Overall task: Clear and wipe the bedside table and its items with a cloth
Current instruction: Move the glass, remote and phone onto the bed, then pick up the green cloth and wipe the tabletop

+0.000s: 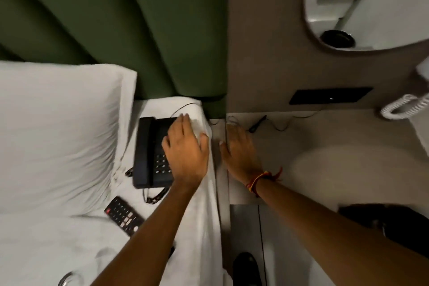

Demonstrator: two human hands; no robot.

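A black desk phone (pixel 151 153) lies on the white bed sheet (pixel 197 216), handset on its left side. My left hand (pixel 185 148) rests palm down over the phone's keypad and right edge, fingers stretched out, thumb on the sheet. The light bedside table (pixel 325 169) stands to the right of the bed. On its left edge my right hand (pixel 239 146) lies flat, palm down, with a red and yellow thread at the wrist. I see no cloth in either hand. A thin black cable (pixel 257 123) trails along the table's back edge just beyond my right fingers.
A black remote (pixel 123 216) lies on the bed below the phone, beside a white pillow (pixel 58 134). A green padded headboard (pixel 116 30) rises behind. A black wall panel (pixel 329 95), an oval mirror (pixel 371 7) and a white coiled cord (pixel 404 107) are at right. A dark object (pixel 394 223) sits at the table's near right.
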